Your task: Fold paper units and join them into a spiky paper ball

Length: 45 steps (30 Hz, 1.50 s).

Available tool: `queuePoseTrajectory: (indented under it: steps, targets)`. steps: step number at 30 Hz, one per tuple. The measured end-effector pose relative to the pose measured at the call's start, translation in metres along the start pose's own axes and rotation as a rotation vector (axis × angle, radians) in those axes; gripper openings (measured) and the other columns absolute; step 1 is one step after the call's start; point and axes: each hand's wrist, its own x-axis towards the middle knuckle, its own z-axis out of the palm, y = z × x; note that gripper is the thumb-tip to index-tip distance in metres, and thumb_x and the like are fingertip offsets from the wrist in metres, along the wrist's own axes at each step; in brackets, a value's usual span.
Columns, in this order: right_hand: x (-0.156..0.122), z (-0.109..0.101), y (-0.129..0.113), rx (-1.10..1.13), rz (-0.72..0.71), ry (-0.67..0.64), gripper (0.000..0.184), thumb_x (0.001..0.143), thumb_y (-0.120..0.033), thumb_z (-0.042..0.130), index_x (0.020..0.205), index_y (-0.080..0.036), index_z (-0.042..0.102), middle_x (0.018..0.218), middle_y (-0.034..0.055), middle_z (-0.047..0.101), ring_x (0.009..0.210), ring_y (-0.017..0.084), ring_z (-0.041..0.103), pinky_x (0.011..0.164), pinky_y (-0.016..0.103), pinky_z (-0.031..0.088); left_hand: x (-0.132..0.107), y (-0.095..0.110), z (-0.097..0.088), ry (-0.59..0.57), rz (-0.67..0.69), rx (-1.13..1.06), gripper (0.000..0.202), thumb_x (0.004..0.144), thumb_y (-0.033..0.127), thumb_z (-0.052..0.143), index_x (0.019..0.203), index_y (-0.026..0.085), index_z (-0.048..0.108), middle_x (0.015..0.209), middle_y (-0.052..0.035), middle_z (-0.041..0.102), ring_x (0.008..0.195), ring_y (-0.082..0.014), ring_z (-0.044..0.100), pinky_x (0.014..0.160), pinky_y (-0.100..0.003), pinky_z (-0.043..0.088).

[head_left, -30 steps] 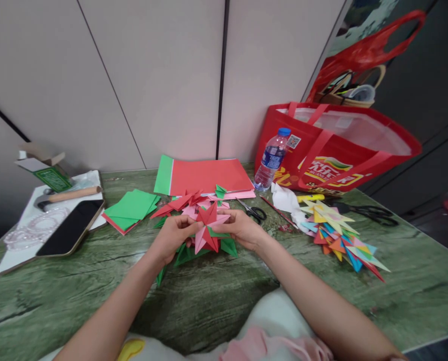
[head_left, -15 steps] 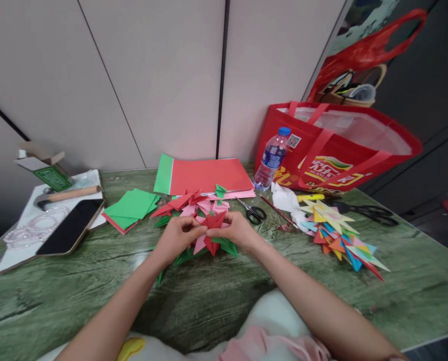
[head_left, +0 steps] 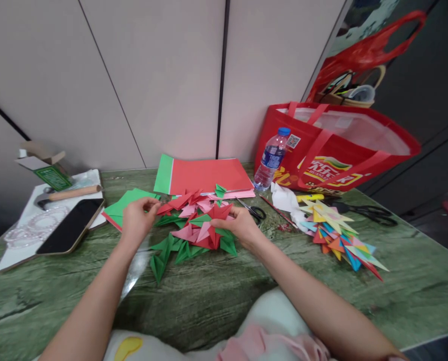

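My right hand [head_left: 241, 225] is closed on an origami cluster [head_left: 203, 233] of interlocked red, pink and green folded paper pieces, its thumb lying across the near side. At the left end of the pile, my left hand [head_left: 138, 220] pinches the tip of a red folded paper piece [head_left: 173, 203]; its fingertips are partly hidden. Green folded pieces [head_left: 163, 255] lie under and in front of the cluster. More pink folded pieces [head_left: 204, 205] sit just behind it. Beneath my left hand's fingers is a stack of green paper sheets [head_left: 128, 200], partly covered.
Red paper sheets [head_left: 210, 175] lie against the wall, with small scissors [head_left: 257, 214] nearby. A water bottle [head_left: 272, 160] stands before a red bag [head_left: 336, 150]. Right are multicoloured folded pieces [head_left: 338, 235] and black scissors [head_left: 374, 210]; left, a phone [head_left: 71, 225] and hammer [head_left: 71, 194].
My left hand has let go of the cluster and moved left to the red folded pieces. My right hand keeps the cluster, which has turned and now shows more pink and green.
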Motion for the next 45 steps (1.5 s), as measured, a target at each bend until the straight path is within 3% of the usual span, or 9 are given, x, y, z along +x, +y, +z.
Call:
queuePoseTrajectory:
  steps: [5,9,16,21,25,30,35,40,45]
  targets:
    - [0.001,0.000,0.001,-0.003,-0.015,0.024,0.034,0.043,-0.022,0.081,0.073,-0.014,0.069,0.074,0.0027,0.072,0.064,0.017,0.064,0.070,0.034,0.051,0.007,-0.013,-0.007,-0.191,0.025,0.276,0.046,0.058,0.048,0.068,0.091,0.016,0.062,0.079,-0.0059,0.066,0.073,-0.0230,0.061,0.058,-0.027,0.041]
    - [0.001,0.000,0.001,0.010,0.000,0.036,0.035,0.041,-0.023,0.082,0.072,-0.014,0.069,0.073,0.0030,0.072,0.063,0.017,0.064,0.070,0.035,0.052,0.004,-0.021,0.003,-0.349,0.151,0.451,0.066,0.053,0.033,0.074,0.115,0.019,0.054,0.095,-0.0084,0.063,0.083,-0.0256,0.060,0.066,-0.029,0.043]
    - [0.002,0.000,0.004,0.020,0.000,0.002,0.037,0.041,-0.024,0.082,0.074,-0.015,0.069,0.074,0.0030,0.072,0.067,0.018,0.065,0.072,0.035,0.051,0.001,-0.018,0.008,-0.417,0.240,0.460,0.022,0.073,0.029,0.057,0.090,0.020,0.066,0.081,-0.0070,0.068,0.078,-0.0248,0.062,0.063,-0.028,0.041]
    - [0.002,0.000,0.005,0.021,-0.016,-0.010,0.034,0.042,-0.023,0.082,0.072,-0.015,0.069,0.072,0.0017,0.071,0.063,0.017,0.064,0.068,0.033,0.051,0.003,-0.008,0.000,-0.160,0.122,0.251,0.030,0.072,0.033,0.056,0.094,0.016,0.066,0.077,-0.0065,0.068,0.067,-0.0221,0.062,0.060,-0.028,0.042]
    - [0.001,0.001,0.006,0.021,-0.032,-0.055,0.033,0.044,-0.024,0.081,0.073,-0.016,0.069,0.075,0.0018,0.072,0.066,0.017,0.065,0.071,0.035,0.052,0.000,0.001,-0.003,-0.138,0.016,-0.158,0.040,0.065,0.041,0.064,0.095,0.015,0.064,0.074,-0.0035,0.065,0.054,-0.0156,0.058,0.052,-0.026,0.046]
    - [-0.004,0.002,0.002,-0.041,-0.066,-0.123,0.033,0.047,-0.028,0.080,0.076,-0.016,0.069,0.080,0.0032,0.072,0.073,0.019,0.067,0.075,0.037,0.053,-0.012,0.018,0.000,-0.277,-0.100,-0.570,0.041,0.056,0.038,0.073,0.089,0.015,0.064,0.091,-0.0045,0.064,0.059,-0.0133,0.060,0.058,-0.031,0.055]
    - [-0.013,0.006,-0.007,-0.187,-0.073,-0.264,0.029,0.049,-0.028,0.079,0.073,-0.015,0.068,0.077,0.0031,0.072,0.074,0.020,0.066,0.073,0.034,0.053,-0.023,0.033,0.003,-0.404,-0.044,-0.547,0.030,0.063,0.036,0.070,0.084,0.015,0.068,0.098,-0.0077,0.066,0.070,-0.0165,0.063,0.059,-0.031,0.056]
    - [-0.015,0.006,-0.009,-0.172,-0.017,-0.314,0.042,0.046,-0.022,0.080,0.085,-0.018,0.068,0.083,0.0022,0.072,0.080,0.020,0.066,0.075,0.033,0.052,-0.028,0.041,-0.009,-0.712,0.060,-0.523,0.025,0.065,0.032,0.069,0.087,0.020,0.070,0.116,-0.0089,0.062,0.101,-0.0245,0.059,0.069,-0.029,0.055]
    - [-0.010,0.003,-0.005,-0.113,-0.005,-0.327,0.040,0.047,-0.025,0.081,0.085,-0.016,0.069,0.085,0.0035,0.072,0.080,0.019,0.066,0.076,0.033,0.051,-0.027,0.040,-0.014,-0.837,0.043,-0.599,0.032,0.059,0.024,0.075,0.090,0.020,0.069,0.105,-0.0082,0.067,0.086,-0.0214,0.065,0.064,-0.028,0.054]
